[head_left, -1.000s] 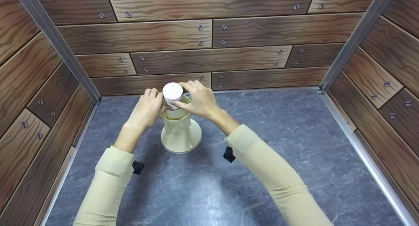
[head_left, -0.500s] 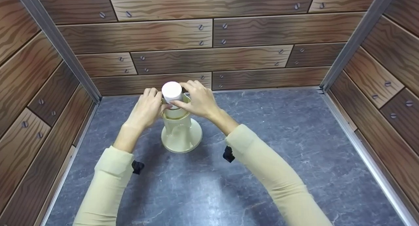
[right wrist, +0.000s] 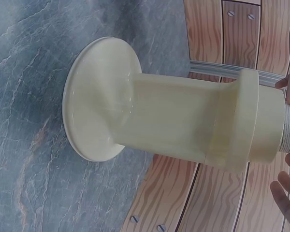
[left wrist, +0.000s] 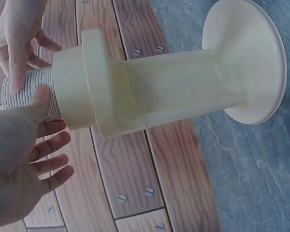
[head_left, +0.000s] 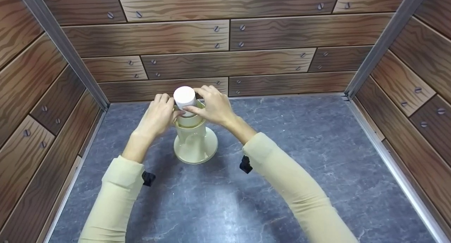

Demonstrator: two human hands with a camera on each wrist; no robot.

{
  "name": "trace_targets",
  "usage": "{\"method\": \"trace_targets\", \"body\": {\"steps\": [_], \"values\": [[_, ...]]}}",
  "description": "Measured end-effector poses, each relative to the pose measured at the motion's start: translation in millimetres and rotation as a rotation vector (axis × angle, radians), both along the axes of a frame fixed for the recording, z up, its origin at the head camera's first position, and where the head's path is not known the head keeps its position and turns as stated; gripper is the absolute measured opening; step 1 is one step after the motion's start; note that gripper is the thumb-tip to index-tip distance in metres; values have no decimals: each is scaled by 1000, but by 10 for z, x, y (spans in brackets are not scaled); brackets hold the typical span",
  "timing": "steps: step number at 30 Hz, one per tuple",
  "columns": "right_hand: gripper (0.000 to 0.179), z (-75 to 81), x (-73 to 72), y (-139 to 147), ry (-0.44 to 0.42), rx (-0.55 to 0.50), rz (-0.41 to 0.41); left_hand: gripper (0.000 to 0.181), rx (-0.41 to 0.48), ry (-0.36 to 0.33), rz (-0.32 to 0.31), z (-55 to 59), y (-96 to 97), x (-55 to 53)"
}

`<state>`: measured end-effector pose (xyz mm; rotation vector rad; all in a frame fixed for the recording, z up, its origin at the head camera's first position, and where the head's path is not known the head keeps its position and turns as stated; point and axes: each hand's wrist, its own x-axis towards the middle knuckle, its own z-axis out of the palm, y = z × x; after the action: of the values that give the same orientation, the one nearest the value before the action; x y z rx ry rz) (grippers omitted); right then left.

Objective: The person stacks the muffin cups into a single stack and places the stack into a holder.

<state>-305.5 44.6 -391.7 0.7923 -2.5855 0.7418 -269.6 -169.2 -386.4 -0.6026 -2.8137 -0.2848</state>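
Observation:
A white cylinder (head_left: pixel 184 94) with a ridged, cord-like side (left wrist: pixel 28 94) stands up out of the cup-like top of a glossy cream stand (head_left: pixel 193 144). The stand rests upright on its round base (right wrist: pixel 99 101). From the left, my left hand (head_left: pixel 156 115) pinches the cylinder with thumb and forefinger; its other fingers spread out in the left wrist view. My right hand (head_left: pixel 215 106) pinches it from the opposite side, its thumb across the front. The cylinder's lower end is hidden inside a collar (left wrist: pixel 72 87) above the stand's wider rim (left wrist: pixel 97 82).
The grey marbled floor (head_left: pixel 299 158) extends around the stand. Wood-plank-patterned walls (head_left: pixel 275 33) enclose the back and both sides, with grey metal strips at the corners. A small black device (head_left: pixel 148 179) hangs at the left wrist, another black device (head_left: pixel 246 164) at the right.
Very little differs. The white cylinder's top sits slightly higher and a touch further left; both hands keep their places on it, and the stand stays put.

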Motion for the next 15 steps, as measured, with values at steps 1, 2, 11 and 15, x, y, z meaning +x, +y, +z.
{"method": "trace_targets", "body": {"steps": [1,2,11,15], "values": [[69,3,-3,3,-5,-4,-1,51,1,2,-2,3,2,-3],[69,5,-5,7,-11,-9,-2,51,2,-1,-5,5,2,-4],[68,9,-8,51,-32,-27,2,52,0,-31,-17,14,20,6],[68,-2,-4,62,-32,-19,3,52,3,-33,-18,2,24,8]]}}
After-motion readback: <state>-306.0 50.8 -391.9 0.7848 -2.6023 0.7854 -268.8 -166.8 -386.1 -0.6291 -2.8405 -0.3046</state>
